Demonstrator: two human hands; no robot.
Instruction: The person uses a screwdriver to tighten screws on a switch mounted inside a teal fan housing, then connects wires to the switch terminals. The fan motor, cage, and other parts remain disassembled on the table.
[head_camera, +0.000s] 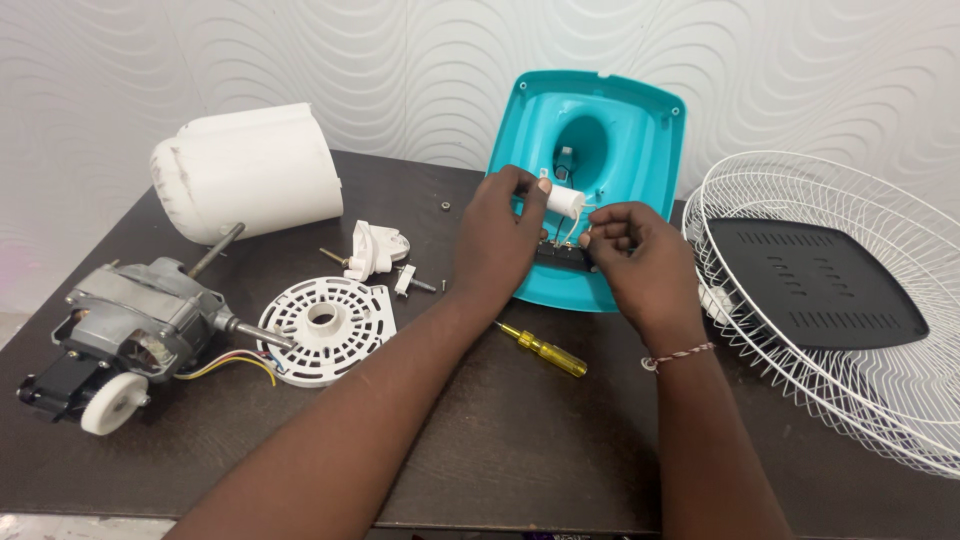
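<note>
Teal plastic fan base shell (640, 130), turned hollow side up at back centre of dark wooden table (500, 440), tilted toward the worker so the wiring cavity faces the hands.

Far left: grey metal fan motor (135, 330) on its side, shaft toward centre, coloured wires trailing; kept well apart from the working area. Behind it, white plastic motor cover (250, 170), also on its side. Next, white round slotted plastic plate (330, 330) lying flat against the shaft tip; above it a small white plastic bracket (372, 250) with loose screws just beside, grouped within easy reach.

Left hand (500, 240) inside the shell, fingertips pinched on small white cylindrical capacitor (565, 200), lifted clear of the cavity, wires hanging below. Yellow-handled screwdriver (545, 350) laid flat on the table under the forearms, close by.

Right hand (635, 255) at the shell's near edge, fingers closed around the thin wires by a black block; exact grasp hidden by the fingers.

Far right: white wire fan guard (880, 400) dished upward, cradling a flat black plastic base plate (820, 285).
</note>
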